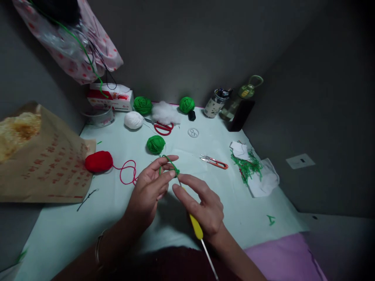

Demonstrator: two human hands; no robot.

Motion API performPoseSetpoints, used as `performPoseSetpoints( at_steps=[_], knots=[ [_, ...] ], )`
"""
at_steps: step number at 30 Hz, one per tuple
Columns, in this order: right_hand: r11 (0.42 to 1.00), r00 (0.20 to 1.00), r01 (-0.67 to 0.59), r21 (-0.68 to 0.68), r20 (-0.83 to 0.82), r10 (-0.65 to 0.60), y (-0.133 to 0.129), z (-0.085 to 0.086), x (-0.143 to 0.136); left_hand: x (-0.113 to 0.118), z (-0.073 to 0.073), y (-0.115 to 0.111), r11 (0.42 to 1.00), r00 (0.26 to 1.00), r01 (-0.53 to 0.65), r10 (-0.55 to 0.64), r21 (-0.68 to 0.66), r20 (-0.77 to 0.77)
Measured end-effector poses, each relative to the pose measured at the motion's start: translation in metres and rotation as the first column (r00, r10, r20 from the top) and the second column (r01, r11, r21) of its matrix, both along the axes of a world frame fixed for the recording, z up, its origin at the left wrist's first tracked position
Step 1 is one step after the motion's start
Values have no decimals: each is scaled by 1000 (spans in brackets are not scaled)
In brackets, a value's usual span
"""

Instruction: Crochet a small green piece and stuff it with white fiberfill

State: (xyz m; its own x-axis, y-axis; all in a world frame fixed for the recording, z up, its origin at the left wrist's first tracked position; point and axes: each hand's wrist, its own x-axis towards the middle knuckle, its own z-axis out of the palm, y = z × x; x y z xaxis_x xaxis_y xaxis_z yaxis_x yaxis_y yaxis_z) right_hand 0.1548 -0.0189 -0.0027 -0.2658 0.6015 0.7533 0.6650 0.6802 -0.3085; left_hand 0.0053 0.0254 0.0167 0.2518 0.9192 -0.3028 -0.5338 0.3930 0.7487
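Worktop [117, 222]: pale cover; your two hands work above its middle, toward the near edge.
Green stitched piece [177, 171]: small, at the tip of your left thumb, just ahead of your right index fingertip.
Left hand [149, 189]: thumb and fingers pinching the green stitched piece; green strand [167, 157] looped by your raised index finger.
Right hand [203, 207]: thumb and index finger close about the shaft of the yellow-handled hook, remaining fingers curled; exact contact of the thumb cannot be told.
Yellow-handled hook [195, 226]: slanting under your right palm, its upper end at the green stitched piece, its lower end toward the near edge.
Green yarn ball [156, 144]: one, just beyond your left fingertips.
Red yarn ball [99, 161]: one, near the left edge, tail trailing toward your left hand.
Orange-handled snips [216, 162]: one pair, between your right hand and the right edge.
Green clippings [247, 166]: a heap, by the right edge.
Red-handled scissors [164, 128]: one pair, toward the far edge, beside a white yarn ball [134, 120].
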Motion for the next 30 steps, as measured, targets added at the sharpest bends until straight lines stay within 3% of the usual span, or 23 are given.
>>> performPoseSetpoints(
  at_steps=[3, 6, 8, 9, 10, 12, 14, 15, 17, 19, 21, 23, 26, 28, 30],
  knots=[
    [970, 940, -122, -208, -339, 46, 5, 4, 2, -4, 0, 5, 993, 986, 95, -84, -68, 144],
    [879, 707, -339, -336, -708, 2, 12, 8, 1, -6, 1, 7, 981, 959, 168, -141, -94, 248],
    [833, 575, -432, -346, -817, -41, 15, 9, 0, -6, 0, 6, 980, 962, 185, -166, -68, 218],
    [830, 560, -432, -353, -826, -60, 16, 9, 0, -5, -1, 5, 984, 973, 172, -164, -39, 161],
    [840, 595, -396, -371, -800, -73, 15, 9, 0, -5, -2, 4, 989, 986, 147, -147, 3, 74],
    [894, 764, -252, -370, -644, -51, 11, 11, 1, -5, -4, 1, 989, 983, 95, -75, 116, -170],
    [953, 934, -111, -282, -359, 2, 6, 13, 3, -6, -5, -1, 970, 916, 78, 21, 230, -402],
    [974, 980, -70, -217, -197, 27, 4, 15, 4, -7, -6, -2, 958, 875, 79, 65, 274, -480],
    [993, 997, -48, -105, 56, 54, 0, 17, 6, -8, -6, -2, 946, 837, 87, 100, 312, -538],
    [995, 989, -62, -78, 127, 71, -1, 17, 8, -10, -6, -1, 958, 887, 90, 47, 273, -460],
    [984, 995, -99, -148, -10, 99, -2, 15, 9, -10, -6, 2, 979, 962, 106, -57, 174, -269],
    [946, 955, -176, -271, -279, 98, -1, 12, 8, -11, -4, 5, 987, 989, 144, -142, 77, -39],
    [859, 744, -359, -365, -667, 27, 5, 8, 6, -9, -2, 7, 978, 961, 209, -204, -9, 186],
    [827, 619, -436, -355, -785, -11, 7, 7, 5, -9, -1, 6, 976, 957, 218, -210, -14, 201],
    [840, 644, -400, -366, -764, -27, 6, 9, 6, -8, 0, 3, 980, 978, 194, -196, 38, 69]
  ],
)
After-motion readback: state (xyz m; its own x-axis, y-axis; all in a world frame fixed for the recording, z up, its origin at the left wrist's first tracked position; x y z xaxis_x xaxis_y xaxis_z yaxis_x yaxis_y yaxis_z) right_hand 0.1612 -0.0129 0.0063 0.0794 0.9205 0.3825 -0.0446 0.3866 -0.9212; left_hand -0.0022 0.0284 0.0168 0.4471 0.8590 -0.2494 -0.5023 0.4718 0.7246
